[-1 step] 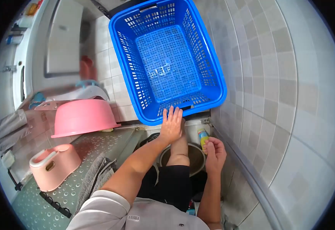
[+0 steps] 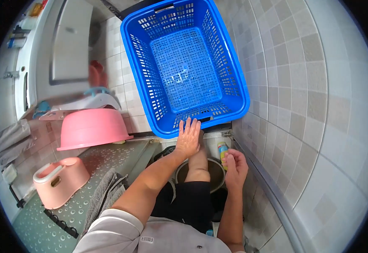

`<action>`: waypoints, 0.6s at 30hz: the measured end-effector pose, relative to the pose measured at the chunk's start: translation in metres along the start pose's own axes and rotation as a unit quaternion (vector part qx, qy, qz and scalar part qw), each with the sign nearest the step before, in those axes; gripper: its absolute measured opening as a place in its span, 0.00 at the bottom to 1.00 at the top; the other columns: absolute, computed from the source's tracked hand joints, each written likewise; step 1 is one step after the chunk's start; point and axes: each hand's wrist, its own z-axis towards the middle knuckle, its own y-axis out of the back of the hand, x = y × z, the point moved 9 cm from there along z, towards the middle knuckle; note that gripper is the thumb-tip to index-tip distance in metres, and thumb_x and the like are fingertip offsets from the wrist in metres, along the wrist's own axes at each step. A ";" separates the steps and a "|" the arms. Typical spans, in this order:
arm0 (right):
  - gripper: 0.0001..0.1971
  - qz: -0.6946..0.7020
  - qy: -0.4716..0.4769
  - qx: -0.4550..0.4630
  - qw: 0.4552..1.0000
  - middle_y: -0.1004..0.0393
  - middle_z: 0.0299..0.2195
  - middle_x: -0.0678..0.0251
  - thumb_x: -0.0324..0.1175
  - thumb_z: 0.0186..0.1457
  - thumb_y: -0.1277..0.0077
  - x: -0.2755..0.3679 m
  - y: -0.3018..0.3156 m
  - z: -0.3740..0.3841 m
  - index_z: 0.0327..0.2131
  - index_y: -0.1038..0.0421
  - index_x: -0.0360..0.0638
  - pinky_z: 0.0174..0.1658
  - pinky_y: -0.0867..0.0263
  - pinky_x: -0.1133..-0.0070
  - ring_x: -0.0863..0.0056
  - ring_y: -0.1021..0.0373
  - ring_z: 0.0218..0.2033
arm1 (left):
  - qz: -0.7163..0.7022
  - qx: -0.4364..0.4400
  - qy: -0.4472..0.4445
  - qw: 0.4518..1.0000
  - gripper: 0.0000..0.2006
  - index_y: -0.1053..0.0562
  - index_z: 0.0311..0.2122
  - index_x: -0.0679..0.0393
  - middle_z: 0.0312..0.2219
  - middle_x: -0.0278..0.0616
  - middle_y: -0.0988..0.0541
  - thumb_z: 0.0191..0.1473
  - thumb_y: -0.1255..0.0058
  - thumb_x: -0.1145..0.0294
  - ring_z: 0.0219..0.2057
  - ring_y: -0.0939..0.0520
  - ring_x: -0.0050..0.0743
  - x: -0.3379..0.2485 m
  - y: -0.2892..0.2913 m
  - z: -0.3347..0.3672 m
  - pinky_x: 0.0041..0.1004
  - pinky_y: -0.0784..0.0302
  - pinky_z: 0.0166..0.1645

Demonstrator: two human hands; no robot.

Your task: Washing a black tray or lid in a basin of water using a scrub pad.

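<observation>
A big blue plastic laundry basket (image 2: 184,67) with slotted sides tilts toward me, nothing inside it. My left hand (image 2: 188,141) lies on its near rim, fingers stretched out and a little spread by the handle slot. Lower right, my right hand (image 2: 236,166) is closed, thumb pressed to curled fingers; whatever it may hold is hidden. Just beyond those fingers shows a yellow-green bottle with a blue top (image 2: 222,151), partly covered; I cannot tell whether the hand touches it. Between my arms are my bare leg (image 2: 197,166) and a round basin of brownish water (image 2: 217,177).
Tiled wall (image 2: 285,92) and a metal rail (image 2: 276,198) run along the right. At left are an upturned pink basin (image 2: 92,128), a pink step stool (image 2: 61,185), a grey towel (image 2: 102,196) and a black hook strip (image 2: 60,222) on a dotted green surface.
My right hand has shifted very slightly. The left hand stays on the basket rim, and the basket looks the same.
</observation>
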 end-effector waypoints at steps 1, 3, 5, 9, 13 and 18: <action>0.09 -0.009 -0.006 0.014 1.000 0.27 0.33 0.66 0.29 0.58 0.55 0.005 -0.005 0.010 0.41 0.32 0.35 0.34 0.35 0.86 0.84 0.31 0.31 | 0.007 0.016 -0.001 1.000 0.45 0.50 0.60 0.66 0.59 0.53 0.45 0.38 0.42 0.62 0.62 0.50 0.57 -0.001 0.005 0.004 0.56 0.60 0.63; 0.09 -0.022 -0.015 0.038 0.999 0.27 0.34 0.66 0.29 0.58 0.54 0.011 -0.007 0.021 0.41 0.32 0.36 0.35 0.35 0.85 0.83 0.31 0.32 | 0.004 0.028 -0.004 1.000 0.43 0.49 0.59 0.66 0.59 0.53 0.46 0.38 0.44 0.62 0.62 0.50 0.57 -0.003 0.006 0.001 0.56 0.61 0.64; 0.10 -0.032 -0.009 0.069 0.997 0.27 0.35 0.66 0.29 0.57 0.53 0.023 -0.015 0.047 0.42 0.32 0.36 0.35 0.35 0.85 0.82 0.31 0.32 | 0.015 0.033 0.005 0.999 0.42 0.49 0.59 0.66 0.59 0.53 0.45 0.40 0.45 0.62 0.62 0.49 0.56 0.005 0.000 -0.002 0.56 0.61 0.63; 0.10 -0.096 -0.046 0.094 0.990 0.27 0.34 0.67 0.30 0.58 0.54 0.040 -0.011 0.083 0.41 0.32 0.37 0.33 0.35 0.85 0.83 0.31 0.30 | 0.017 0.096 0.035 0.995 0.38 0.48 0.60 0.63 0.60 0.51 0.46 0.44 0.51 0.62 0.63 0.51 0.57 0.001 0.000 0.007 0.58 0.64 0.64; 0.10 -0.109 -0.051 0.113 0.986 0.27 0.33 0.67 0.31 0.58 0.54 0.065 -0.020 0.112 0.41 0.31 0.37 0.31 0.35 0.85 0.83 0.31 0.30 | 0.043 0.150 0.070 0.985 0.37 0.50 0.62 0.60 0.62 0.50 0.50 0.47 0.53 0.62 0.64 0.55 0.56 0.006 0.002 0.014 0.58 0.68 0.64; 0.10 -0.138 -0.049 0.138 0.980 0.27 0.31 0.69 0.32 0.57 0.52 0.082 -0.027 0.125 0.40 0.31 0.38 0.32 0.35 0.84 0.83 0.31 0.30 | 0.022 0.142 0.125 0.982 0.33 0.46 0.61 0.60 0.63 0.50 0.50 0.48 0.56 0.65 0.65 0.55 0.56 0.013 0.023 0.032 0.58 0.66 0.64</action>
